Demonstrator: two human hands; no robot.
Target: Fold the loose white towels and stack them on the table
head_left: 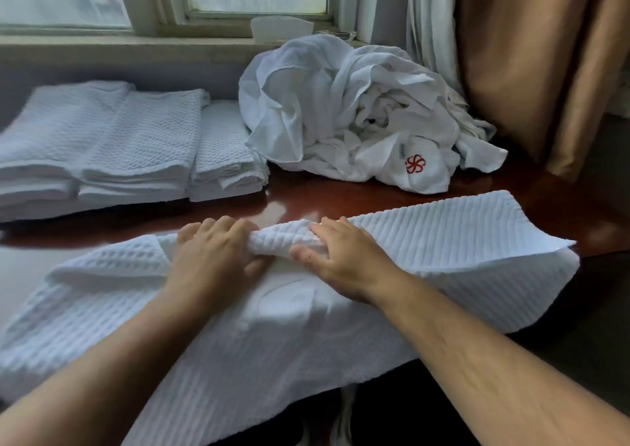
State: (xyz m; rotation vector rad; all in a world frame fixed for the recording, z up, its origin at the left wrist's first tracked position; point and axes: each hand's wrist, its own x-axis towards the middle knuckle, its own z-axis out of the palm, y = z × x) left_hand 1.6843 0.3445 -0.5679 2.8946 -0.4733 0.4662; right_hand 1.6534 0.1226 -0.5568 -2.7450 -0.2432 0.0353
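Note:
A white waffle-weave towel (443,251) lies spread across the near edge of the dark red table (306,200) and hangs over the front. My left hand (214,254) and my right hand (337,261) sit close together at the towel's middle, each gripping a bunched fold of its far edge between fingers and thumb. At the back left lie stacks of folded white towels (112,149). A crumpled pile of loose white towels (354,111), one with a red emblem, sits at the back right.
A window sill (102,43) runs behind the table, with a white cup-like object (281,28) on it. White and tan curtains (531,53) hang at the right. A strip of bare table shows between the towel and the stacks.

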